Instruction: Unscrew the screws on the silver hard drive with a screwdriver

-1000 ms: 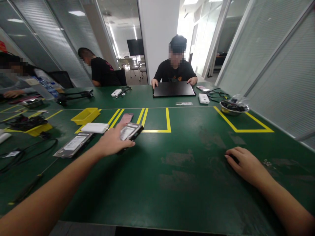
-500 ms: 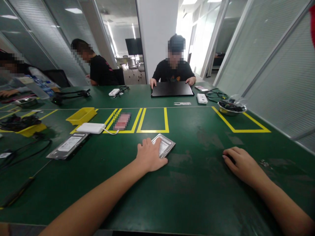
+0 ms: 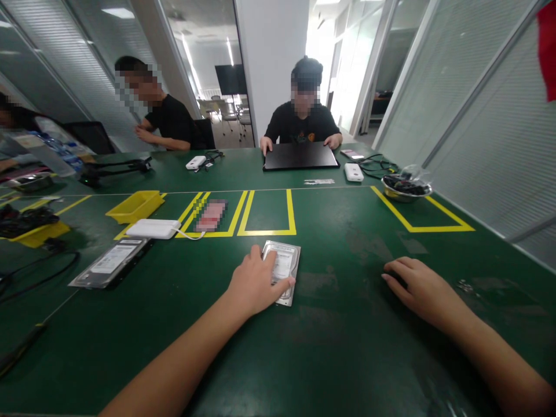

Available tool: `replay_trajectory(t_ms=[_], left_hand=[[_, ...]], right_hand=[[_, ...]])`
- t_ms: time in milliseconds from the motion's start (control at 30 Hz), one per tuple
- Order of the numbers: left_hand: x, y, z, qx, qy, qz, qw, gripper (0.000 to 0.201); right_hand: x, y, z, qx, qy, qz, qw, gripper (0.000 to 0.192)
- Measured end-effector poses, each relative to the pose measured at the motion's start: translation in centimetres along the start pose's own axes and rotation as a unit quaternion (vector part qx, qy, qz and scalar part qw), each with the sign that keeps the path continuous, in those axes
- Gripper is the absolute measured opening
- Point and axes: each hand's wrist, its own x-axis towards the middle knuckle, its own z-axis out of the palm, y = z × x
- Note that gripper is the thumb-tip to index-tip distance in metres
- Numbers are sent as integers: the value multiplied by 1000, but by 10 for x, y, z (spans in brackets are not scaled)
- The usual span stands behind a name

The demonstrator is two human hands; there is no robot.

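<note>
Evidently the left hand (image 3: pixel 256 281) is clamped on a hard drive (image 3: pixel 285 267) near the centre of the frame, its thumb across the lower right edge and its fingers over the left side and part of the label. That label faces up, pale with small dark print, too fine to read. The right hand (image 3: pixel 417 282), well apart from it at centre right, holds nothing: it rests on the green table (image 3: pixel 347 359) with fingers loosely bent and a gap at the thumb. Just beyond its wrist lie some small metal pieces (image 3: pixel 465 286).

At centre left sits a second drive (image 3: pixel 113 259), also label up; the white sticker has lines of print and none can be made out. Close behind it is a white power bank (image 3: pixel 154 229), no lettering legible on it, cabled to a phone (image 3: pixel 211 215) whose screen is blurred out. A yellow tray (image 3: pixel 135 207) stands behind these. Lower left, a screwdriver (image 3: pixel 21 347) points towards the second drive.

Top centre, a co-worker in a dark shirt with an unreadable orange print holds a black panel (image 3: pixel 300 156) with both hands.
</note>
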Motion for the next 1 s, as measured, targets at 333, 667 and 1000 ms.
replay_trajectory(t_ms=[333, 667, 1000], left_hand=[[-10, -7, 2, -11, 32, 73, 997, 66], [-15, -1, 5, -103, 47, 124, 986, 44], [-13, -14, 1, -149, 28, 155, 976, 46]], right_hand=[[30, -96, -35, 67, -34, -121, 990, 26], [46, -162, 15, 113, -21, -238, 964, 72], [45, -162, 30, 70, -23, -234, 969, 78]])
